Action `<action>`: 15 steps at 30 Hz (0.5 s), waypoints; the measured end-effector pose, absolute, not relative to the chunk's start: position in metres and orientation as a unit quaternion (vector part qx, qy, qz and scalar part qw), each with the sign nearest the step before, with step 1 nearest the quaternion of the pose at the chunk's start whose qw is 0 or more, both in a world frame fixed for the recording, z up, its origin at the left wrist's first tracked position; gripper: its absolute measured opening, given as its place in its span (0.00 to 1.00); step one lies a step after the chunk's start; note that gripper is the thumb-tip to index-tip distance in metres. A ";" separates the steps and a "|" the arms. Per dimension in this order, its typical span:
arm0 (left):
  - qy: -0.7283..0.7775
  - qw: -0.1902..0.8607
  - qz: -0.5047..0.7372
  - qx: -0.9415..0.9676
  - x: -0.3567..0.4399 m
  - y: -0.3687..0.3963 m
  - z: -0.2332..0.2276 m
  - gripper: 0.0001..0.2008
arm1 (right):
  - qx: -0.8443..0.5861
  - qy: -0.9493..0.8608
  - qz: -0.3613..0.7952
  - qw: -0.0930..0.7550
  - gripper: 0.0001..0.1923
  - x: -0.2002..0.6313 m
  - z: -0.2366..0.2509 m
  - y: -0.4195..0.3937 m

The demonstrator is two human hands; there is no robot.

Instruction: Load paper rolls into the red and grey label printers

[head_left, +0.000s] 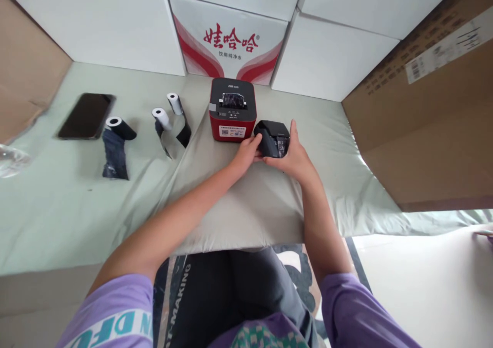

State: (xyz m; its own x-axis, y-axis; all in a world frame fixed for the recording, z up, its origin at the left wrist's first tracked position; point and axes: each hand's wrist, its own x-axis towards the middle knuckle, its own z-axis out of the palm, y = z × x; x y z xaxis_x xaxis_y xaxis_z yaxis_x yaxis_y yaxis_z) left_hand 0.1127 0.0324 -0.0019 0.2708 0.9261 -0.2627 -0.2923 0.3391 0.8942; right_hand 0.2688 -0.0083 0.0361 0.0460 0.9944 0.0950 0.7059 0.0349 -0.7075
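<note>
Both hands grip a small black receipt printer (271,135), with dark printed paper showing at its front. My left hand (246,154) closes on its lower left side, the fingertips partly hidden under it. My right hand (296,159) wraps its right side and front corner, one finger pointing up. Whether the small printer rests on the cloth I cannot tell. Just left of it stands a larger red and black receipt printer (233,112), upright, a strip of dark paper poking from its top slot.
Left on the green cloth (77,204) lie a black phone (87,115) and three paper rolls (122,127) with dark unrolled tails. White boxes (231,39) line the back, and a large cardboard box (431,122) stands at right. Clear plastic (13,160) lies at the left edge.
</note>
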 end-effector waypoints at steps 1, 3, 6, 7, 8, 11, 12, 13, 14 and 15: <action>0.433 0.679 0.437 0.402 0.112 0.031 -0.003 0.19 | -0.660 -0.649 0.218 0.309 0.74 0.266 0.034 -0.009; 0.458 0.598 0.454 0.476 0.111 0.027 -0.005 0.18 | -0.674 -0.645 0.185 0.310 0.73 0.260 0.029 -0.009; 0.473 0.453 0.459 0.600 0.107 0.019 -0.006 0.20 | -0.705 -0.624 0.161 0.297 0.72 0.249 0.026 -0.008; 0.473 0.415 0.449 0.634 0.106 0.017 -0.006 0.22 | -0.716 -0.616 0.158 0.288 0.72 0.246 0.027 -0.008; 0.474 0.384 0.437 0.661 0.105 0.016 -0.006 0.23 | -0.725 -0.611 0.157 0.278 0.72 0.244 0.027 -0.007; 0.471 0.320 0.416 0.709 0.102 0.019 -0.008 0.28 | -0.738 -0.603 0.161 0.258 0.73 0.241 0.029 -0.007; 0.469 0.308 0.415 0.716 0.101 0.020 -0.009 0.28 | -0.737 -0.602 0.166 0.259 0.73 0.243 0.030 -0.007; 0.467 0.301 0.416 0.720 0.100 0.021 -0.010 0.29 | -0.734 -0.602 0.173 0.263 0.74 0.245 0.030 -0.006; 0.465 0.295 0.416 0.724 0.100 0.022 -0.011 0.30 | -0.728 -0.604 0.182 0.270 0.74 0.248 0.030 -0.006; 0.463 0.290 0.417 0.726 0.099 0.022 -0.011 0.30 | -0.719 -0.606 0.193 0.280 0.75 0.251 0.029 -0.005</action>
